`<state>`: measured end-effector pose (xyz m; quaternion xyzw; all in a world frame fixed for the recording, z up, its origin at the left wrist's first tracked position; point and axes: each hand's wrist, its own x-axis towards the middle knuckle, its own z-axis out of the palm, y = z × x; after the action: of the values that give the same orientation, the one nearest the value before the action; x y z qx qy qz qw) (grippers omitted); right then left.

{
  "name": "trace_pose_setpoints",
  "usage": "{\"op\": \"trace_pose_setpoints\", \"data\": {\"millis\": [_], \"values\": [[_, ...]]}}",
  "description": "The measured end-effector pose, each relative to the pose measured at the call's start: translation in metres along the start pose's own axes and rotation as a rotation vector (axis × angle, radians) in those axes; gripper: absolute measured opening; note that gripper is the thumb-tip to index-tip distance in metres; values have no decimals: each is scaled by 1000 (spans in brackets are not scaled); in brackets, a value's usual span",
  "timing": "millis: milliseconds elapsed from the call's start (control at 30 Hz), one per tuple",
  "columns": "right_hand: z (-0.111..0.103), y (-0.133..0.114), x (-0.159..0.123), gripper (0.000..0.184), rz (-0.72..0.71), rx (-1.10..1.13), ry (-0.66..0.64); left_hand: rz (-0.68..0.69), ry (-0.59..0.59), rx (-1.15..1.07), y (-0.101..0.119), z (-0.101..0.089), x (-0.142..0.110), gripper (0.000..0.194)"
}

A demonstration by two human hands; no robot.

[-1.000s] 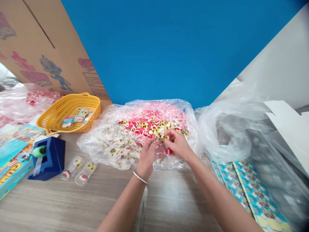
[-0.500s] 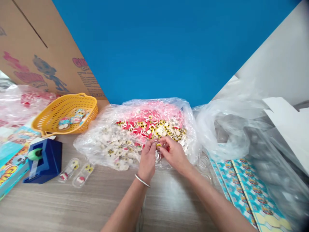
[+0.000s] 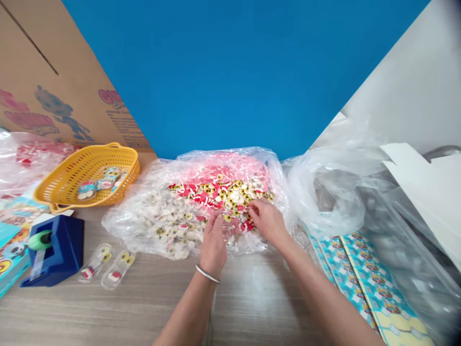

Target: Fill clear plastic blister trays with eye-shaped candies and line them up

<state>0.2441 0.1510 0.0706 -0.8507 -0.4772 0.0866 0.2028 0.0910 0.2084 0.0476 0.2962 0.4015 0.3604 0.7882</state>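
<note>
My left hand (image 3: 215, 242) grips a clear plastic blister shell (image 3: 230, 230) between thumb and fingers, and a yellow-and-black eye-shaped gummy (image 3: 227, 217) shows in its upper part. Just to the right, my right hand (image 3: 267, 220) has its fingertips bent together at the pile; what they pinch, if anything, is hidden. Both hands are over a large open clear plastic bag (image 3: 139, 206) full of loose gummies (image 3: 236, 192), some eye-shaped, some red and white. Two filled blister shells (image 3: 118, 271) lie on the table to the left, each with yellow eyes and a red-white piece.
A yellow basket (image 3: 54, 190) holding several labelled packs stands at the left, with a blue tape dispenser (image 3: 68, 250) in front. To the right are printed card sheets (image 3: 360, 269), clear plastic shells (image 3: 414, 274) and a crumpled bag (image 3: 345, 211). A blue panel (image 3: 245, 77) rises behind.
My right hand has moved away from the shell to the right, onto the loose gummies. My left hand keeps the shell, now more exposed. The view has shifted slightly.
</note>
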Motion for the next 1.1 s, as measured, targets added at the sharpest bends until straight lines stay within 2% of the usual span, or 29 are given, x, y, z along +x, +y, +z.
{"op": "trace_pose_setpoints", "data": {"millis": [100, 200, 433, 500, 600, 767, 833, 933, 1100], "values": [[4, -14, 10, 17, -11, -179, -72, -3, -5, -17, -1, 0, 0, 33], [8, -22, 14, 17, -34, -240, -134, -10, 9, -46, 1, 1, -2, 35], [8, -6, 7, 19, -63, -311, -142, -7, -11, -33, 6, 5, -6, 40], [7, -3, 6, 18, -79, -244, -121, -4, -9, -34, 7, 4, -6, 40], [4, -1, 3, 12, -94, -26, -78, -11, -35, -53, 7, 3, -6, 39], [-4, -17, -22, 11, -173, 373, -68, -68, -133, -136, 7, 6, -8, 34], [-8, -27, -36, 10, -268, 369, -89, -78, -166, -164, 7, 10, -9, 32], [-13, -36, -51, 9, -385, 225, -107, -82, -196, -145, 7, 16, -13, 30], [-23, -31, -62, 13, -408, 98, -112, -127, -190, -101, 8, 23, -22, 37]]}}
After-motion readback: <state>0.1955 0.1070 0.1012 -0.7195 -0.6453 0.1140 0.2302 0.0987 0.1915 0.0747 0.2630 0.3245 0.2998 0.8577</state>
